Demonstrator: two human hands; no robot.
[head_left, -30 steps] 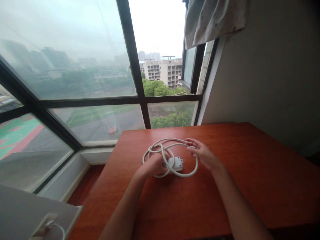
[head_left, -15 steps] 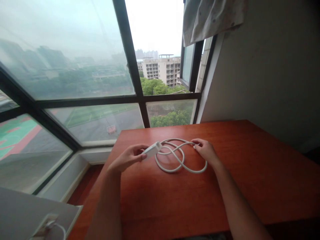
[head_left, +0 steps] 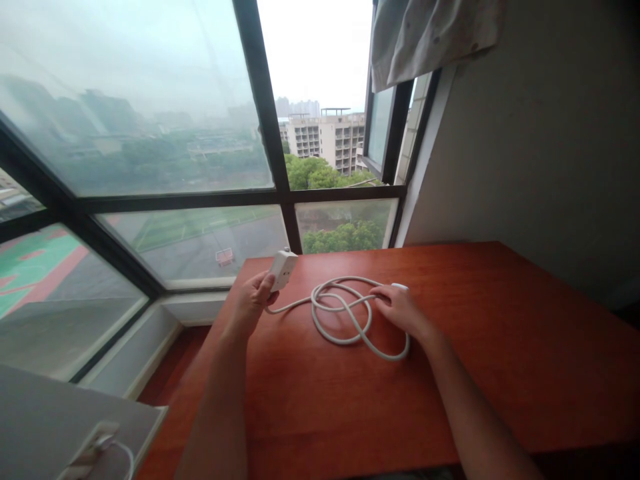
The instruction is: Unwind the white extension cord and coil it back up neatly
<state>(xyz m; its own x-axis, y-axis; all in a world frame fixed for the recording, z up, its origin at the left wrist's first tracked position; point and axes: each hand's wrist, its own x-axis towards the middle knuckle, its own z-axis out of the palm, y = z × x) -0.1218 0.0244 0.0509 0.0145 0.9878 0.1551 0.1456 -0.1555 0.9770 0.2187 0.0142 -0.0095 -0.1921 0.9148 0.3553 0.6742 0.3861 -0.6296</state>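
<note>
My left hand is closed round the lower end of a small white power strip, tilted upward above the table's far left corner. Its face with socket slots is turned toward me. From its lower end a white cord runs right into loose, overlapping loops on the table. My right hand is closed on the cord at the right of the loops. Just beyond its knuckles shows a white end piece, probably the plug, partly hidden by the hand. The right fingertips are partly out of sight.
The reddish-brown wooden table fills the lower view. Behind it stand dark-framed windows, one pane swung open under a curtain. A wall borders the right. At lower left a wall outlet has a white cable plugged in.
My left hand has turned the power strip upright and moved it left and up, drawing cord out leftward. The right hand has shifted slightly left and down, and the white end piece now shows beyond it.
</note>
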